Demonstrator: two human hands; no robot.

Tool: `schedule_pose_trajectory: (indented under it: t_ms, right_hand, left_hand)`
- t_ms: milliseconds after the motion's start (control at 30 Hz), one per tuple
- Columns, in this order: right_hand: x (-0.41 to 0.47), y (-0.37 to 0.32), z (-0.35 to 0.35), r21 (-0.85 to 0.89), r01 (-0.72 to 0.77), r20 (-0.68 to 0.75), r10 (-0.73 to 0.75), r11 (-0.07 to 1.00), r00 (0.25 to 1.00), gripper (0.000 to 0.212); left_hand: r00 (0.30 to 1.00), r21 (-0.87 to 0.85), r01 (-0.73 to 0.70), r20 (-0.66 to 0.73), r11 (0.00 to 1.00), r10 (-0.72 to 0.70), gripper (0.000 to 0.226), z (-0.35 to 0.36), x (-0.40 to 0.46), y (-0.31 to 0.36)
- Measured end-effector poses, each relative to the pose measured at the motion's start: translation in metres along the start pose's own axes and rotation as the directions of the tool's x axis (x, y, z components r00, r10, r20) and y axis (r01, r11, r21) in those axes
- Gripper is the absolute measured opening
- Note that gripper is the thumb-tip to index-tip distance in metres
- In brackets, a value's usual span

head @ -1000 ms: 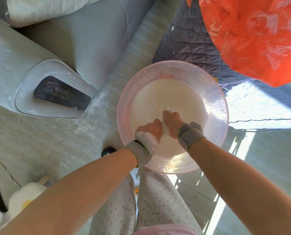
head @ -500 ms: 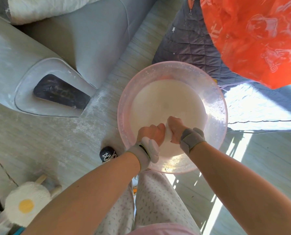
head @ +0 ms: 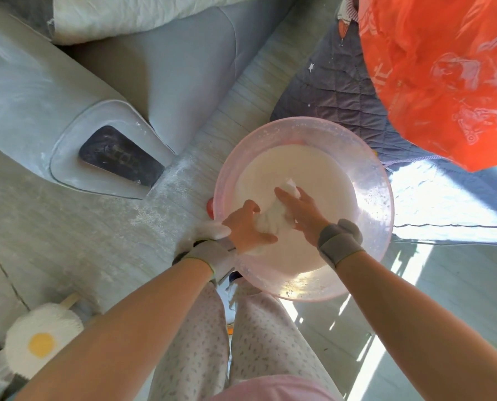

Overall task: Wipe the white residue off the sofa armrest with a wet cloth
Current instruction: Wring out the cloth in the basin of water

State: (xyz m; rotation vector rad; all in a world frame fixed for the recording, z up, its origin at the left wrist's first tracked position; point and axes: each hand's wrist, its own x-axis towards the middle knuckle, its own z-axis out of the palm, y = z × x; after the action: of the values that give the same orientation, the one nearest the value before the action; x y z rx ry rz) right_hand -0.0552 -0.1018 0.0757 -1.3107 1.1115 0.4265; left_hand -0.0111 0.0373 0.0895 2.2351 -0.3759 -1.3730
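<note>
Head view: your one camera, worn on your head, facing steeply down.
Nearness: close over the basin [head: 365, 157] on the floor [head: 67, 227].

Orange bag [head: 444, 82] is seen top right, over a dark quilted mat [head: 328, 91] laid on the floor [head: 67, 233]. A fried-egg plush [head: 40, 338] is seen bottom left. White blanket [head: 120, 13] is draped top left.
</note>
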Motion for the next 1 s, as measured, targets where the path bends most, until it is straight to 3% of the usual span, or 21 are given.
schedule_pose_trajectory:
  t_ms: [133,200,267,333,433,533,633,767,900,933,1000]
  right_hand:
    - [0.003,-0.023,0.010,0.039,0.038,0.032,-0.039,0.999,0.999,0.049]
    - [0.002,-0.036,0.021,0.109,0.077,0.033,-0.081,0.991,0.996,0.040]
    - [-0.005,-0.050,0.039,0.108,0.116,0.051,-0.122,0.987,0.991,0.015]
    - [-0.013,-0.063,0.059,0.125,0.142,0.102,-0.155,0.982,0.983,0.008]
    - [-0.024,-0.077,0.094,0.160,0.160,0.217,-0.193,0.974,0.957,0.015]
    - [-0.036,-0.094,0.131,0.166,0.166,0.222,-0.201,0.972,0.954,0.011]
    - [-0.042,-0.102,0.167,0.162,0.206,0.292,-0.246,0.965,0.924,0.019]
    - [-0.057,-0.106,0.204,0.146,0.227,0.386,-0.267,0.963,0.883,0.016]
    - [-0.077,-0.109,0.252,0.058,0.211,0.360,-0.218,0.976,0.907,0.029]
    - [-0.080,-0.110,0.263,0.019,0.228,0.344,-0.220,0.974,0.913,0.031]
    - [-0.089,-0.115,0.291,-0.077,0.252,0.295,-0.220,0.965,0.930,0.031]
  left_hand:
    - [0.997,-0.412,0.062,-0.007,0.909,-0.071,0.079,-0.023,-0.010,-0.014]
    - [0.998,-0.676,0.063,0.038,0.735,-0.051,0.074,-0.040,-0.017,-0.025]
    - [0.998,-0.874,0.060,0.042,0.482,-0.048,0.049,-0.058,-0.031,-0.035]
    - [0.993,-0.953,0.096,0.073,0.288,-0.091,0.034,-0.071,-0.043,-0.044]
    - [0.970,-0.968,0.168,0.128,0.185,-0.207,0.028,-0.087,-0.055,-0.068]
    - [0.959,-0.988,0.157,0.150,0.009,-0.239,0.026,-0.106,-0.067,-0.098]
    - [0.942,-0.994,0.111,0.109,-0.010,-0.318,0.036,-0.124,-0.084,-0.131]
    - [0.876,-0.998,0.000,-0.032,0.067,-0.481,0.018,-0.146,-0.095,-0.159]
    - [0.838,-0.982,-0.188,-0.141,-0.036,-0.527,0.030,-0.172,-0.114,-0.197]
    - [0.830,-0.980,-0.200,-0.159,-0.020,-0.535,0.029,-0.178,-0.120,-0.204]
    - [0.784,-0.971,-0.209,-0.236,0.114,-0.575,0.032,-0.195,-0.131,-0.221]
